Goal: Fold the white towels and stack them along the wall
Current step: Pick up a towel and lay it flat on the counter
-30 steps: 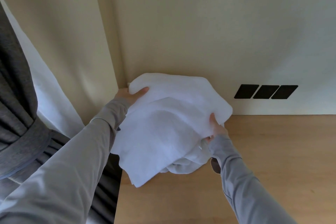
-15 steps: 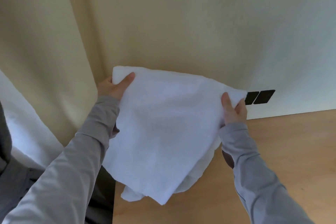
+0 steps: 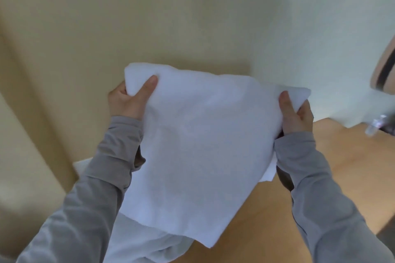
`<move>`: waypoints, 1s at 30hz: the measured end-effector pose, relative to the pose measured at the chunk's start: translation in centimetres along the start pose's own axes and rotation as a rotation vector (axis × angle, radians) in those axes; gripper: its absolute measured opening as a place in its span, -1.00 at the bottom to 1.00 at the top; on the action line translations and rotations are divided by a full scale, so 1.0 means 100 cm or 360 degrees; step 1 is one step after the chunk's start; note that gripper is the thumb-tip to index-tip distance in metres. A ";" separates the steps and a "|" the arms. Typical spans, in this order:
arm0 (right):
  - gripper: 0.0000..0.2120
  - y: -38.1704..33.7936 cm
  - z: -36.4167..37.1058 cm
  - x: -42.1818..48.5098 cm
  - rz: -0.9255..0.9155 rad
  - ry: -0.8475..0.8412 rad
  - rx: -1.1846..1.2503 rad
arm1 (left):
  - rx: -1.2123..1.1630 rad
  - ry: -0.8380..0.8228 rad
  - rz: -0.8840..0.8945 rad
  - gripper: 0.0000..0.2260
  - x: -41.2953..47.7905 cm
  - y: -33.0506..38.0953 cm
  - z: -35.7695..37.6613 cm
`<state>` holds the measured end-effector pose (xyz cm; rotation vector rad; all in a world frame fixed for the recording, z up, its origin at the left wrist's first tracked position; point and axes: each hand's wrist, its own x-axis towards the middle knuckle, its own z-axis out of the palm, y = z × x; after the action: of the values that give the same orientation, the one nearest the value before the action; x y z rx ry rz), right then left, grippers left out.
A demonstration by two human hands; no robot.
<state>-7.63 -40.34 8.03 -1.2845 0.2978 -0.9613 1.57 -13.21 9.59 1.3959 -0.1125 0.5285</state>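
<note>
A white towel (image 3: 198, 151) hangs spread out in front of me, above the wooden table (image 3: 333, 168). My left hand (image 3: 128, 100) grips its upper left corner, thumb on the near face. My right hand (image 3: 296, 115) grips the upper right corner the same way. The lower part of the towel droops down and bunches near the table's near left end. The cream wall (image 3: 192, 17) stands right behind the towel.
At the far right of the table lies a small clear plastic item (image 3: 374, 126), blurred. A pale object with a dark stripe (image 3: 384, 70) juts in at the right edge. A cream panel (image 3: 25, 134) fills the left side.
Both hands have drawn apart along the towel's top edge and lifted it, so it hangs wider and flatter. The view has swung right; the dark wall plates are out of sight.
</note>
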 end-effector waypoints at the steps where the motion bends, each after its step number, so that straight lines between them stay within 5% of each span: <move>1: -0.92 -0.002 -0.009 0.003 0.0003 0.0010 -0.0006 | -0.0008 -0.0009 0.0030 -0.60 -0.005 0.001 0.008; 20: -0.94 -0.057 -0.286 0.126 -0.0013 0.0210 -0.0072 | 0.0044 -0.0255 0.0176 -0.43 -0.165 0.020 0.263; 30: -0.90 -0.004 -0.347 0.189 0.0112 0.0196 -0.0249 | 0.0217 -0.0463 -0.0052 -0.61 -0.169 -0.032 0.350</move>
<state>-19.92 -77.66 3.55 -1.3496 0.5187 -0.9736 -3.94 -51.70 6.85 1.5997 -0.2920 0.3076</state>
